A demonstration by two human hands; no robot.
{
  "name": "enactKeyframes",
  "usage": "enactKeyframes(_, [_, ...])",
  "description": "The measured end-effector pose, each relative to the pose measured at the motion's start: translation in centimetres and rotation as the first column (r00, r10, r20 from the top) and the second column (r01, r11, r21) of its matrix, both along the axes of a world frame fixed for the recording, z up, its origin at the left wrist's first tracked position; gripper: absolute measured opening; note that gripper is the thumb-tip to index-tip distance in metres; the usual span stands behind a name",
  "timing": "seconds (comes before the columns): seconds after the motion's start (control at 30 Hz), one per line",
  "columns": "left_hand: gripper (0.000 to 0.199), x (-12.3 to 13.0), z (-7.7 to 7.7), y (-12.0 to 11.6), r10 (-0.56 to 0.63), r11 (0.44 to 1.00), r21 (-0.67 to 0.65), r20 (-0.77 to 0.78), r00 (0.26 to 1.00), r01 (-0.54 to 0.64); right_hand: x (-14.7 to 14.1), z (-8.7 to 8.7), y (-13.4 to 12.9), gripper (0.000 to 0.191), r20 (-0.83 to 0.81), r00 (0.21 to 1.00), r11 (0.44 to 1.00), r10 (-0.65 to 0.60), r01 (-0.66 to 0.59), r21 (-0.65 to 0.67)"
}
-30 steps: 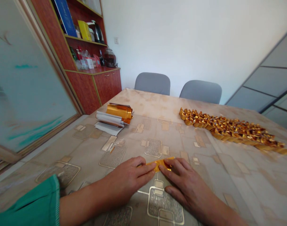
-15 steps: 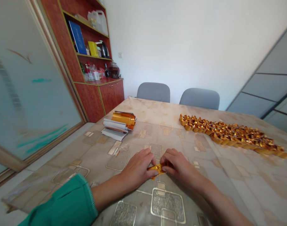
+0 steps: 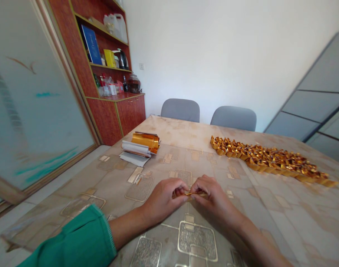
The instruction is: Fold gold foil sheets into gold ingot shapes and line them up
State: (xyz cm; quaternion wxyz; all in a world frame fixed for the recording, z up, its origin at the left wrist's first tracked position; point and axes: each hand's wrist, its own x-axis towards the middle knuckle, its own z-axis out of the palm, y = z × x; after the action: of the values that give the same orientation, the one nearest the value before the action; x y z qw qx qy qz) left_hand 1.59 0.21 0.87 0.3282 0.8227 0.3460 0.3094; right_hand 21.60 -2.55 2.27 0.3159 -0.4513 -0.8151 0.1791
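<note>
A small folded piece of gold foil paper [image 3: 188,193] is pinched between my two hands over the middle of the table; only a thin edge of it shows. My left hand [image 3: 165,196] grips its left side, thumb against curled fingers. On the right side, my right hand [image 3: 210,194] pinches it the same way, its fingers hiding most of the paper. Beyond my left hand lies a curled stack of gold foil sheets [image 3: 145,139] with white backs. Rows of folded gold foil pieces [image 3: 269,157] spread over the table's right side.
The table [image 3: 169,235] has a patterned cover. Two grey chairs [image 3: 180,109] stand at its far side against a white wall. A red-brown cabinet [image 3: 114,111] with bottles and a kettle is at the back left, near a frosted glass door [image 3: 33,111].
The gold foil paper has turned from showing a broad face to showing mostly its edge. My fingers have closed further round it, and my hands have drawn slightly closer together.
</note>
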Motion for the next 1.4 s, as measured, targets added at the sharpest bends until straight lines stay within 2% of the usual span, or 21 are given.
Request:
enactKeyframes(0.1, [0.014,-0.2,0.2,-0.1,-0.01,0.998,0.058,-0.011,1.0,0.011,-0.2,0.3,-0.2,0.014,-0.025,1.0,1.0,0.005,-0.005,0.0])
enactKeyframes(0.23, [0.015,-0.3,0.8,-0.2,0.011,0.999,0.031,0.033,0.999,-0.012,0.8,0.5,0.0,0.019,-0.207,0.976,0.986,-0.064,0.03,-0.164])
enactKeyframes(0.3, [0.014,-0.2,1.1,-0.2,0.043,0.998,-0.053,0.078,0.996,-0.039,1.9,0.6,0.5,0.022,-0.308,0.944,0.964,-0.118,0.034,-0.264])
enactKeyframes(0.37, [0.015,-0.2,1.3,-0.1,0.093,0.977,-0.202,0.158,0.983,-0.06,3.0,0.7,1.0,0.029,-0.381,0.906,0.942,-0.185,0.054,-0.33])
enactKeyframes(0.43, [0.018,-0.2,1.4,0.1,0.17,0.93,-0.362,0.257,0.951,-0.068,3.5,0.8,1.2,0.035,-0.454,0.844,0.932,-0.286,0.135,-0.336])
enactKeyframes(0.5, [0.023,-0.1,1.3,0.1,0.247,0.88,-0.471,0.34,0.907,-0.064,3.1,0.9,1.0,0.038,-0.499,0.803,0.925,-0.325,0.159,-0.346])
enactKeyframes(0.57, [0.027,-0.1,1.2,0.1,0.292,0.849,-0.526,0.395,0.871,-0.046,1.7,0.9,0.3,0.04,-0.521,0.807,0.91,-0.278,0.047,-0.412])
enactKeyframes(0.63, [0.03,0.0,1.1,-0.1,0.29,0.833,-0.554,0.421,0.86,-0.009,-0.1,0.7,-0.4,0.037,-0.505,0.847,0.894,-0.164,-0.09,-0.44])
enactKeyframes(0.67, [0.032,0.0,1.0,-0.2,0.276,0.825,-0.565,0.426,0.862,0.015,-0.9,0.5,-0.7,0.037,-0.515,0.844,0.901,-0.15,-0.097,-0.422])
enactKeyframes(0.77, [0.035,0.2,0.9,-0.5,0.225,0.804,-0.589,0.426,0.876,0.08,-2.5,-0.1,-1.1,0.039,-0.633,0.747,0.893,-0.203,-0.123,-0.432])
enactKeyframes(0.87, [0.036,0.3,0.7,-0.4,0.194,0.805,-0.585,0.415,0.889,0.097,-2.7,-0.4,-1.1,0.041,-0.727,0.632,0.855,-0.268,-0.192,-0.482])
enactKeyframes(0.97, [0.031,0.2,0.5,-0.3,0.165,0.819,-0.554,0.473,0.865,0.147,-2.6,-0.3,-1.1,0.041,-0.755,0.59,0.823,-0.285,-0.254,-0.508])
enactKeyframes(1.07, [0.024,0.1,0.5,-0.2,0.108,0.852,-0.483,0.537,0.837,0.2,-2.5,-0.1,-1.1,0.04,-0.766,0.585,0.816,-0.267,-0.286,-0.503])
enactKeyframes(1.13, [0.019,0.0,0.7,-0.2,0.087,0.866,-0.465,0.501,0.861,0.182,-2.4,-0.1,-1.0,0.039,-0.753,0.606,0.816,-0.257,-0.281,-0.505])
enactKeyframes(1.3, [0.014,0.0,1.2,-0.1,0.173,0.861,-0.503,0.413,0.894,0.066,-1.2,-0.3,-0.3,0.037,-0.635,0.725,0.803,-0.266,-0.198,-0.562])
enactKeyframes(1.4, [0.014,0.0,1.4,-0.2,0.209,0.856,-0.516,0.398,0.893,0.029,-0.8,-0.2,0.0,0.039,-0.633,0.725,0.825,-0.271,-0.164,-0.541])
